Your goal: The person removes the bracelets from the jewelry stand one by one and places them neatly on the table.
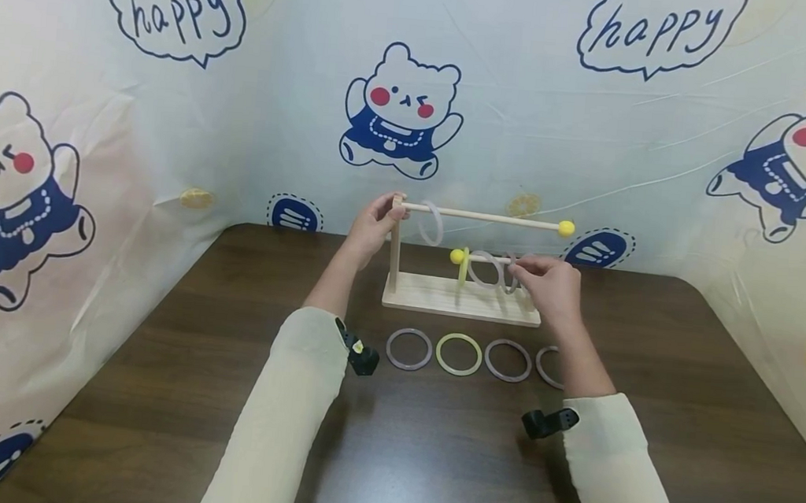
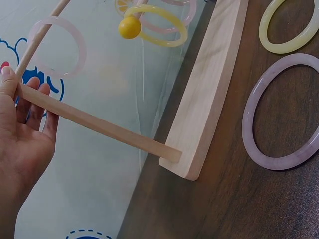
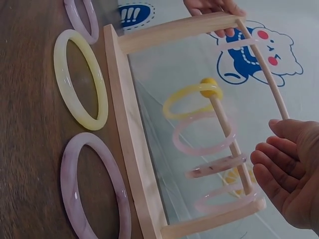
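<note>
Dark wood-grain bench stands before a bear-printed curtain; in the head view the left hand is at the upper left corner of a wooden rack. Left wrist: its fingers and thumb pinch the post near a pale ring. Right wrist: the right hand has loosely bent fingers just beside the marbled ring on the lower rod, contact unclear.

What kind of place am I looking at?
Hard to be sure, but perhaps a small filming corner: a cartoon-bear backdrop behind a brown table, and black wrist cameras.
</note>
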### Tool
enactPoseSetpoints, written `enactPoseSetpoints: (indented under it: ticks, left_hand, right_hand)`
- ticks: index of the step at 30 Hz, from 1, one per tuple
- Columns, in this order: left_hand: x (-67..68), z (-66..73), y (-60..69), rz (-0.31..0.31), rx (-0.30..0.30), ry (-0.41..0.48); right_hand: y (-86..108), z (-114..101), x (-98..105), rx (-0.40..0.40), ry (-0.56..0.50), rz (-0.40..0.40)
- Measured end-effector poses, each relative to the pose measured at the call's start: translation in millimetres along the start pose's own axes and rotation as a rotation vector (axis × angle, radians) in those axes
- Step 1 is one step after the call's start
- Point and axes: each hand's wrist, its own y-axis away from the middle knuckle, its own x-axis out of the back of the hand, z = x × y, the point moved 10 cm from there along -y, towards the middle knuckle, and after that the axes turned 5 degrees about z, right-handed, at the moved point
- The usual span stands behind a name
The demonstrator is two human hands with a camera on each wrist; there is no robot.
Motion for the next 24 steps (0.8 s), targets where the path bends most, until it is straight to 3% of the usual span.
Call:
enactPoseSetpoints:
  ticks: [12,24]
  left_hand:
    - [-0.1,-0.8,-0.6,-0.004,-0.005,-0.015]
    - [-0.3,-1.3,-0.9,-0.013,0.002,0.000]
  right_hand:
    - [0.7,-14,-11,0.039,0.009,-0.023]
    - [0.6,-28,-29,0.018,-0.032,-0.081]
